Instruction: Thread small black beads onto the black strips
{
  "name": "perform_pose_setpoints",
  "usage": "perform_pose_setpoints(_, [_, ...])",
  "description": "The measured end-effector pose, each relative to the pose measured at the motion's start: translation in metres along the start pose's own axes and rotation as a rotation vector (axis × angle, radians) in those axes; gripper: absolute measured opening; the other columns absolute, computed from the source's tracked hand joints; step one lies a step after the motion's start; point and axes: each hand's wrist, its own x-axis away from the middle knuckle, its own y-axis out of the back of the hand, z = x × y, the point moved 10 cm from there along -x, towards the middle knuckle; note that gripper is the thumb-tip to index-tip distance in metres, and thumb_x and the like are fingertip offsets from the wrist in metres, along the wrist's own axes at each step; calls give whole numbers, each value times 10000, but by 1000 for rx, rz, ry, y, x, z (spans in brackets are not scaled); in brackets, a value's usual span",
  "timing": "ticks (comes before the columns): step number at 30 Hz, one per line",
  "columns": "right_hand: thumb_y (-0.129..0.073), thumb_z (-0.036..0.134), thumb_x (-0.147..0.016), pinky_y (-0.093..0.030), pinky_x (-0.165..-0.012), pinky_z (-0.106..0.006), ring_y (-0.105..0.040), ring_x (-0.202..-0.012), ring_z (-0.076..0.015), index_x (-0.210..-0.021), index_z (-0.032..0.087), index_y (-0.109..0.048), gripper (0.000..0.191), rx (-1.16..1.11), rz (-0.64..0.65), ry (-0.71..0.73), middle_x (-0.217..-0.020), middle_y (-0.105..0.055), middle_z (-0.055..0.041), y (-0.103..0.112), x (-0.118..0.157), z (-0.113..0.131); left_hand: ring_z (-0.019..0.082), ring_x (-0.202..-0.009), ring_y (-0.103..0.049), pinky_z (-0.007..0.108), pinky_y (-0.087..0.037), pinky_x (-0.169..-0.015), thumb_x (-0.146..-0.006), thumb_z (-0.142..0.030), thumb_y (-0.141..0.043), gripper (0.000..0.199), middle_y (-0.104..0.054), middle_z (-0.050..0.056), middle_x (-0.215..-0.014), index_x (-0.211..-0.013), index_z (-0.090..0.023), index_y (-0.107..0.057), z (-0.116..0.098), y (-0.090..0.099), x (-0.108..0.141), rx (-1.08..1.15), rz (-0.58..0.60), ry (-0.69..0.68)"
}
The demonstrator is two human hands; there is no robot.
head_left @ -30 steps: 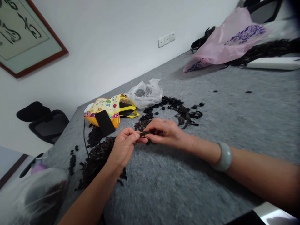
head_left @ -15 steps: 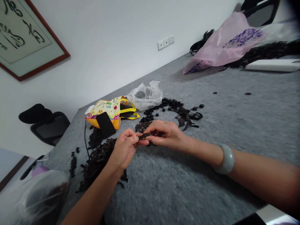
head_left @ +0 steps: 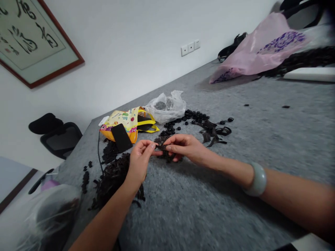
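Observation:
Between my two hands a short black strip point(head_left: 161, 147) is stretched, too small and dark to make out fully. My left hand point(head_left: 142, 157) pinches its left end between thumb and fingers. Thumb and forefinger of my right hand point(head_left: 183, 146) close on the other end. Under and behind the fingers lies a heap of small dark pieces point(head_left: 167, 157), partly hidden by them. Several round black coils point(head_left: 196, 116) are scattered beyond the hands. Loose black strips point(head_left: 209, 130) lie to the right of these, and a larger pile of black strips point(head_left: 112, 181) sits left of my left forearm.
A yellow patterned bag point(head_left: 125, 122) with a black phone-like slab point(head_left: 121, 138) leaning on it stands by a white plastic bag point(head_left: 167, 108). A pink bag point(head_left: 251, 52) and a white flat box point(head_left: 311, 74) lie at the far right. A clear bag point(head_left: 52, 216) hangs at the left edge.
My fingers have shifted on the black strip, and the left thumb now sits higher. The whole view has swung slightly left, so surroundings appear a little further right.

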Motion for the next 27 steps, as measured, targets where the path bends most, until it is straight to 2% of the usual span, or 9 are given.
perform_pose_setpoints(3, [-849, 372, -727, -529, -468, -176, -611, -518, -77, -923, 167, -705, 318, 5, -82, -15, -678, -671, 15, 8, -1, -3, 147, -698, -687, 268, -524, -699, -845, -260, -705, 86, -677, -15, -752, -817, -204, -646, -34, 8, 13, -329, -141, -332])
perform_pose_setpoints(5, [-851, 359, -715, -524, -474, -176, -612, -517, -76, -901, 166, -696, 309, 6, -117, -3, -685, -680, 15, 10, 0, 0, 150, -719, -666, 272, -522, -711, -839, -209, -695, 50, -692, -8, -751, -795, -211, -673, -52, -3, 25, -507, -120, -523])
perform_pose_setpoints(7, [-845, 357, -715, -533, -498, -181, -622, -536, -79, -890, 167, -691, 300, -6, -122, 8, -695, -688, 12, 8, 2, 3, 154, -741, -669, 279, -534, -724, -845, -178, -678, 50, -721, 4, -797, -825, -214, -707, -54, -17, 31, -588, -38, -588])
perform_pose_setpoints(9, [-843, 358, -715, -544, -522, -187, -642, -572, -89, -882, 168, -690, 296, -23, -100, 9, -711, -698, 4, 3, 4, 4, 155, -740, -683, 285, -549, -721, -860, -177, -663, 78, -740, 14, -833, -884, -215, -728, -47, -21, 30, -593, -3, -544])
perform_pose_setpoints(12, [-845, 363, -714, -554, -547, -198, -658, -617, -102, -873, 165, -688, 298, -37, -73, 9, -733, -709, -10, -3, 5, 5, 161, -723, -702, 294, -565, -713, -852, -216, -676, 77, -749, 20, -845, -899, -213, -737, -33, -15, 21, -535, -27, -419])
perform_pose_setpoints(17, [-810, 388, -755, -546, -568, -213, -658, -638, -106, -942, 159, -706, 313, 10, -20, 25, -795, -732, -33, -9, 6, 5, 145, -612, -700, 269, -569, -618, -784, -265, -734, 122, -746, 11, -780, -872, -181, -721, -2, -7, 7, -221, -21, -98])
perform_pose_setpoints(22, [-704, 342, -851, -527, -598, -236, -638, -664, -113, -974, 160, -725, 221, 180, 21, 147, -810, -711, -29, -13, 9, 15, 110, -596, -678, 239, -548, -642, -717, -254, -790, 183, -729, -5, -742, -850, -156, -713, 15, -13, 3, 20, 52, 64])
perform_pose_setpoints(25, [-669, 275, -873, -480, -579, -226, -595, -636, -100, -951, 159, -700, 143, 306, 10, 258, -777, -683, -12, -11, 11, 25, 96, -595, -659, 227, -522, -643, -677, -239, -816, 210, -717, -8, -746, -831, -148, -705, 24, -18, 5, 103, 85, 152])
perform_pose_setpoints(27, [-670, 253, -874, -484, -619, -235, -613, -683, -111, -983, 163, -678, 142, 372, 1, 305, -813, -685, -14, -10, 12, 29, 85, -583, -637, 217, -499, -629, -667, -232, -819, 202, -698, -16, -729, -803, -147, -696, 26, -21, 6, 127, 105, 179])
